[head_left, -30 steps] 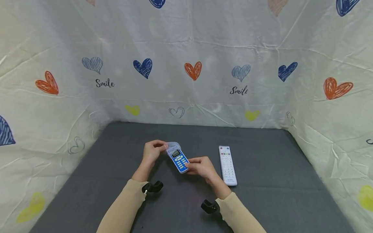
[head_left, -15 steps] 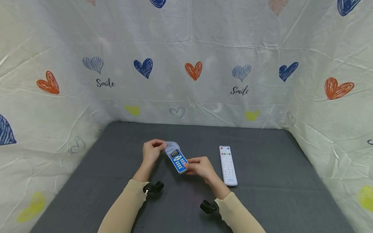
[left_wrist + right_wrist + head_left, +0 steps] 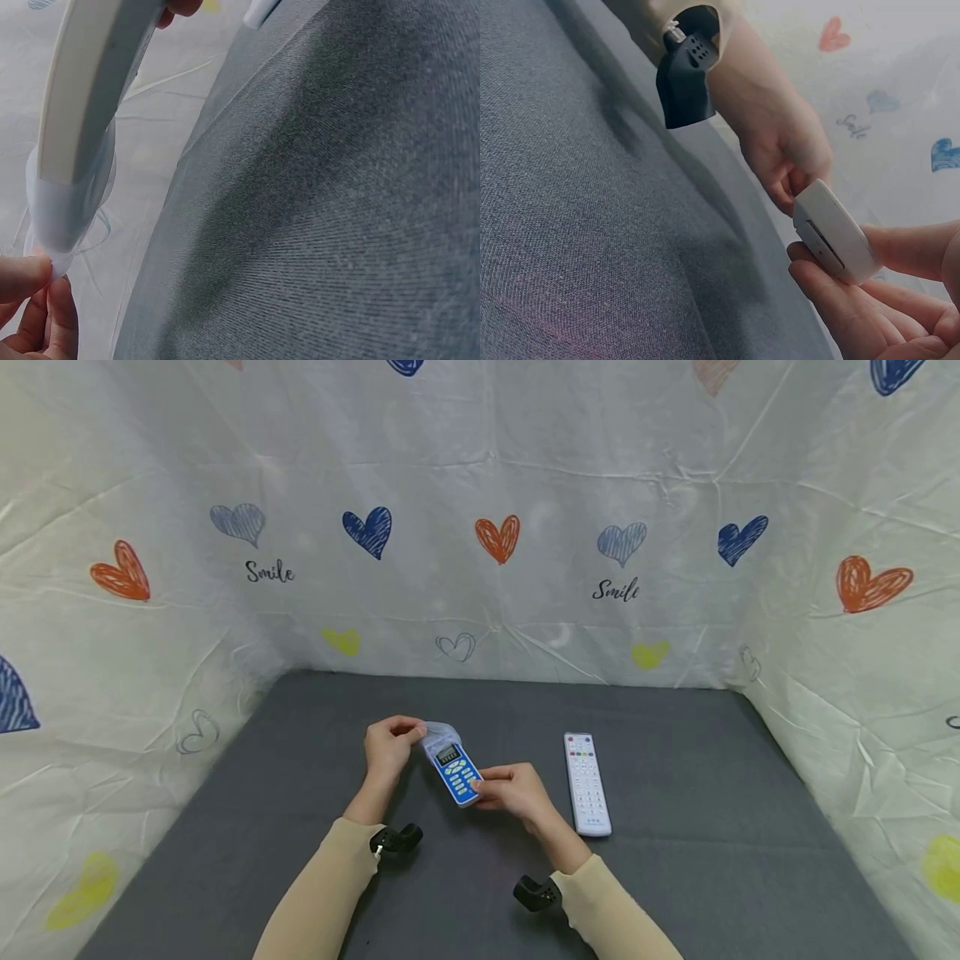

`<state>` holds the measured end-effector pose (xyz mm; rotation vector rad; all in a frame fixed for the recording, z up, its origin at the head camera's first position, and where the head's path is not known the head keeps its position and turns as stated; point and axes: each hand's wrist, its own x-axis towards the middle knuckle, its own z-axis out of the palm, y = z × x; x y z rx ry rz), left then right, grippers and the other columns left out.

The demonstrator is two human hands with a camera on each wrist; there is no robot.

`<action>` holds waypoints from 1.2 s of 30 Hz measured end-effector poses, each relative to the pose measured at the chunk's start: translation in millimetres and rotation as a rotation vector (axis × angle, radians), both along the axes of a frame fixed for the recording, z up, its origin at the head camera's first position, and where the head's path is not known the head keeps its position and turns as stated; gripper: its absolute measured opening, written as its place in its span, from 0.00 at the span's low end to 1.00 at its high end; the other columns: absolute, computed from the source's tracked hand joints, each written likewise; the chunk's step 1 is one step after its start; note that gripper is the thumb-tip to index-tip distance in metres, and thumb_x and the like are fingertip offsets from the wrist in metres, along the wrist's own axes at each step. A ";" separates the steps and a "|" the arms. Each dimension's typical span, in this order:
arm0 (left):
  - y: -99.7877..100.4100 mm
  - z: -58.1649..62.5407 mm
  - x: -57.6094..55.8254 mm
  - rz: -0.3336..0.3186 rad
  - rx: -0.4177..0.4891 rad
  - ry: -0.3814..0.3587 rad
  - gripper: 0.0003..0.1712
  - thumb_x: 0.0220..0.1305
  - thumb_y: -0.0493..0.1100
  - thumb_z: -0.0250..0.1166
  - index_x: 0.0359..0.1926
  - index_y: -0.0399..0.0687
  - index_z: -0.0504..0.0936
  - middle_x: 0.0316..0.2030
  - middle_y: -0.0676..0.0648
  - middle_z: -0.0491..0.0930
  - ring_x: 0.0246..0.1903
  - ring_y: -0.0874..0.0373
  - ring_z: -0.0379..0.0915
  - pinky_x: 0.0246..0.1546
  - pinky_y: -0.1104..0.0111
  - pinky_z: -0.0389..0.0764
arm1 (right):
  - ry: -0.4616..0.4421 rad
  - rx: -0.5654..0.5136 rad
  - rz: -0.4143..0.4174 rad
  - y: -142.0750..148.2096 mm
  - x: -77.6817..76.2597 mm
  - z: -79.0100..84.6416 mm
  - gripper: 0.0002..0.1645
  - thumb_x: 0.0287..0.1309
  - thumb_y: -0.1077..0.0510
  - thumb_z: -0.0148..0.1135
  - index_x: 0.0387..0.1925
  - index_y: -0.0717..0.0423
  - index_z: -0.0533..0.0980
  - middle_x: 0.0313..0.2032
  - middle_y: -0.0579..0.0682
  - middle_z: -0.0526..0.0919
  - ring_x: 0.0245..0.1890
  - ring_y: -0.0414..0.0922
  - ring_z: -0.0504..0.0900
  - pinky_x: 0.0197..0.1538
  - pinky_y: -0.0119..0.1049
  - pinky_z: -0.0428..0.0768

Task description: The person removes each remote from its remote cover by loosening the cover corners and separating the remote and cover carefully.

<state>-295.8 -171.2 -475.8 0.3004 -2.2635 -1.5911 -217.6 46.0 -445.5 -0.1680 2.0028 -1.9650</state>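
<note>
A small remote control [image 3: 459, 779] with a blue face, pale buttons and a little display is held up over the dark cloth, tilted. A translucent soft cover [image 3: 440, 737] wraps its upper end. My left hand [image 3: 387, 750] pinches the loose tip of that cover between thumb and fingers, as the left wrist view shows up close. Around the lower end of the remote, my right hand [image 3: 513, 792] grips with the thumb on the face and fingers beneath. In the right wrist view the remote's white end [image 3: 834, 231] sits between thumb and fingers.
A long white remote control [image 3: 587, 785] lies on the dark grey tablecloth [image 3: 675, 893], right of my right hand. Pale curtains [image 3: 555, 568] printed with hearts enclose the table at the back and sides. Black wrist cameras [image 3: 537, 893] sit at both cuffs.
Both hands and the blue-faced remote have drifted slightly left together. The grips look the same, and the white remote has stayed in place.
</note>
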 end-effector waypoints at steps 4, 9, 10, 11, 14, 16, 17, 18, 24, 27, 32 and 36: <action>1.0 0.6 -0.7 0.021 -0.034 -0.003 0.04 0.56 0.38 0.69 0.32 0.41 0.86 0.31 0.42 0.83 0.28 0.56 0.75 0.27 0.70 0.75 | 0.008 0.006 0.001 0.1 -1.0 -2.6 0.19 0.56 0.66 0.63 0.48 0.76 0.76 0.40 0.69 0.83 0.32 0.45 0.85 0.43 0.48 0.82; 2.1 -0.2 -1.2 0.032 -0.053 -0.006 0.05 0.56 0.39 0.69 0.32 0.42 0.86 0.31 0.43 0.83 0.29 0.56 0.75 0.26 0.66 0.76 | 0.010 0.003 -0.010 -0.2 -7.8 -18.0 0.19 0.55 0.64 0.65 0.47 0.73 0.78 0.39 0.67 0.84 0.31 0.45 0.86 0.42 0.48 0.83; 1.9 -0.3 -1.4 0.031 -0.050 -0.005 0.05 0.56 0.39 0.69 0.32 0.42 0.86 0.31 0.43 0.83 0.29 0.55 0.76 0.25 0.66 0.76 | 0.009 0.004 -0.013 -0.3 -8.6 -19.7 0.19 0.55 0.64 0.65 0.47 0.72 0.78 0.39 0.66 0.84 0.31 0.45 0.86 0.42 0.48 0.82; 1.6 -0.3 -1.6 0.028 -0.046 -0.005 0.05 0.56 0.39 0.69 0.33 0.42 0.86 0.32 0.42 0.83 0.29 0.54 0.76 0.25 0.67 0.76 | 0.009 0.005 -0.015 -0.1 -9.0 -21.0 0.19 0.54 0.63 0.65 0.47 0.72 0.78 0.39 0.66 0.84 0.31 0.44 0.86 0.42 0.47 0.83; 0.7 0.4 -1.9 0.019 -0.035 -0.010 0.05 0.57 0.39 0.69 0.33 0.41 0.87 0.33 0.41 0.83 0.31 0.52 0.77 0.28 0.70 0.75 | 0.005 0.007 -0.020 -0.2 -8.8 -21.6 0.19 0.54 0.63 0.66 0.47 0.71 0.78 0.39 0.65 0.85 0.31 0.44 0.86 0.42 0.47 0.83; 0.5 1.0 -1.7 0.014 -0.024 -0.016 0.05 0.57 0.39 0.68 0.33 0.42 0.87 0.33 0.41 0.83 0.32 0.51 0.77 0.28 0.70 0.75 | 0.014 0.007 -0.019 0.0 -8.0 -21.6 0.19 0.54 0.63 0.66 0.47 0.72 0.78 0.39 0.64 0.85 0.31 0.44 0.86 0.41 0.46 0.83; 0.5 1.3 -1.5 0.013 -0.021 -0.019 0.05 0.57 0.39 0.68 0.33 0.42 0.87 0.34 0.41 0.83 0.32 0.50 0.78 0.28 0.70 0.76 | 0.015 0.006 -0.020 0.0 -7.7 -21.8 0.19 0.54 0.63 0.66 0.47 0.72 0.79 0.39 0.64 0.85 0.31 0.44 0.86 0.41 0.45 0.83; 0.5 1.7 -1.3 0.011 -0.019 -0.020 0.05 0.57 0.39 0.68 0.33 0.42 0.87 0.34 0.41 0.83 0.32 0.50 0.78 0.28 0.70 0.76 | 0.011 0.004 -0.022 -0.2 -7.5 -21.8 0.19 0.54 0.63 0.66 0.46 0.71 0.79 0.39 0.64 0.85 0.31 0.44 0.86 0.41 0.45 0.83; 0.4 0.8 -1.9 0.018 -0.019 -0.013 0.05 0.57 0.39 0.69 0.33 0.41 0.87 0.33 0.41 0.83 0.32 0.50 0.77 0.28 0.69 0.75 | 0.000 0.002 -0.028 -0.9 -5.9 -23.4 0.19 0.54 0.63 0.66 0.46 0.71 0.79 0.39 0.64 0.85 0.31 0.44 0.86 0.39 0.42 0.84; 0.1 -0.5 -2.9 0.024 -0.015 -0.010 0.05 0.57 0.38 0.69 0.33 0.41 0.87 0.33 0.41 0.83 0.31 0.51 0.76 0.28 0.69 0.75 | 0.002 0.010 -0.030 -1.0 -4.9 -23.4 0.19 0.54 0.63 0.66 0.46 0.71 0.79 0.39 0.64 0.85 0.31 0.44 0.86 0.39 0.41 0.84; 0.0 -1.3 -3.9 0.040 -0.004 -0.021 0.05 0.56 0.38 0.69 0.32 0.41 0.87 0.32 0.42 0.83 0.29 0.54 0.75 0.27 0.70 0.74 | 0.007 0.017 -0.034 -1.1 -3.9 -22.6 0.19 0.54 0.63 0.66 0.46 0.71 0.79 0.39 0.64 0.85 0.31 0.44 0.86 0.39 0.42 0.84; 0.6 -0.6 -3.3 0.038 0.005 -0.043 0.05 0.56 0.39 0.69 0.33 0.41 0.87 0.33 0.42 0.83 0.30 0.54 0.74 0.28 0.69 0.74 | 0.008 0.015 -0.037 -0.8 -4.1 -22.5 0.19 0.54 0.63 0.66 0.46 0.71 0.79 0.38 0.63 0.85 0.30 0.44 0.86 0.39 0.43 0.84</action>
